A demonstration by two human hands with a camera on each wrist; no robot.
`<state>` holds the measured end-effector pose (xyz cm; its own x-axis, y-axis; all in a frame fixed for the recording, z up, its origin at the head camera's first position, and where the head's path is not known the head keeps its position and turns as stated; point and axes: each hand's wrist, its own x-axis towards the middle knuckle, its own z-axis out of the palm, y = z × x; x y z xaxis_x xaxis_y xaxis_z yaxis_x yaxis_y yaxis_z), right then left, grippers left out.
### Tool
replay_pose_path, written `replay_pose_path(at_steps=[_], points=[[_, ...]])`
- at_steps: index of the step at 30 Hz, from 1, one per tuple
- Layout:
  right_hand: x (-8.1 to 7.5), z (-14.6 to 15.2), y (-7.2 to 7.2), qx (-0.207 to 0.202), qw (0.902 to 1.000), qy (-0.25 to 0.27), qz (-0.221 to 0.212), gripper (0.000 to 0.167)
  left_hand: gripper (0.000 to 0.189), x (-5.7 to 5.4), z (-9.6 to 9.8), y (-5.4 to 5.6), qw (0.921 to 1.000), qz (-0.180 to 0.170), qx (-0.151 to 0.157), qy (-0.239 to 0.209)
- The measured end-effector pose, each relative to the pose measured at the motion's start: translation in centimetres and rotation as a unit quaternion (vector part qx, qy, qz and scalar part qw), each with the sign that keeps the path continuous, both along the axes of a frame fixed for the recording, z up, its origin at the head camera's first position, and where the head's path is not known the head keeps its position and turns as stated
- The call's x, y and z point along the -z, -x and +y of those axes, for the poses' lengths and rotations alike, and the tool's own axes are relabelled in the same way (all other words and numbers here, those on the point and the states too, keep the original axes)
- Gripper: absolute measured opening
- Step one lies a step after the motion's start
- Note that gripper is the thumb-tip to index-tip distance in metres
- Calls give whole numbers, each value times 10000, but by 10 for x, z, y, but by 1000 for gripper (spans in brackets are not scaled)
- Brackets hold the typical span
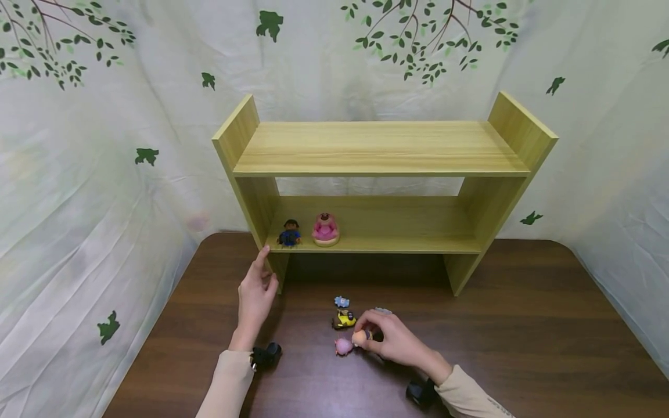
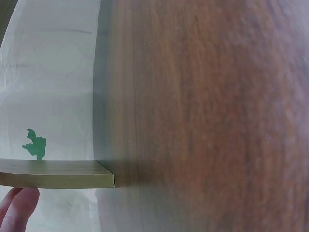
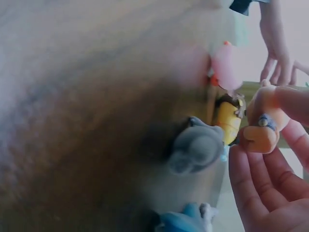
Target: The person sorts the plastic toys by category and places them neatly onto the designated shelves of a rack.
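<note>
My left hand [image 1: 255,296] reaches up to the shelf unit [image 1: 381,157], its index fingertip at the front edge of the left side panel. In the left wrist view, fingertips [image 2: 26,203] touch that panel's edge [image 2: 58,180]. My right hand [image 1: 394,339] pinches a small peach-orange toy figure [image 3: 260,138] with a blue detail, close over the table. Beside it lie a pink round toy [image 1: 343,346], a yellow toy car [image 1: 345,319] with brown on it and a small light-blue toy [image 1: 342,302]. A grey toy animal [image 3: 197,145] and a blue toy [image 3: 181,220] show in the right wrist view.
On the unit's lower board [image 1: 397,226] stand a dark-haired figure in blue [image 1: 290,233] and a pink bear figure [image 1: 326,230]. The brown table [image 1: 549,331] carries the unit. Behind hangs a white cloth [image 1: 334,69] with leaf prints.
</note>
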<state>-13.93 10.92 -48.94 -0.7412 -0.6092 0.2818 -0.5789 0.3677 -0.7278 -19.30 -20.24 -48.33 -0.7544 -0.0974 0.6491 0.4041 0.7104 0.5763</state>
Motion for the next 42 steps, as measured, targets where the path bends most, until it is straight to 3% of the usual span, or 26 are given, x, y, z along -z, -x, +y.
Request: replay_pose_path(at_steps=[7,13,17,22,25,32,42], points=[[-8,1,0,22,9987,387,-338,20,76,0,0,-1,10000,-12,3,29],[-17,1,1,-135,9971,750,-10,15,76,-1,0,-1,10000,-9,1,18],[-37,1,-3,-180,9944,1036,136,21,77,-1,1,-1,10000,24,8,-13],[-60,2,-8,-153,9903,1372,-145,22,76,-1,1,-1,9999,120,44,-52],[-59,3,-5,-235,9858,1619,-382,22,76,-2,1,-1,9999,144,41,-58],[-40,6,8,-477,9708,2190,-857,24,76,-1,1,-2,9999,151,45,-54],[-46,10,13,-491,9543,2644,-1306,25,76,-2,1,-1,9997,238,58,-9]])
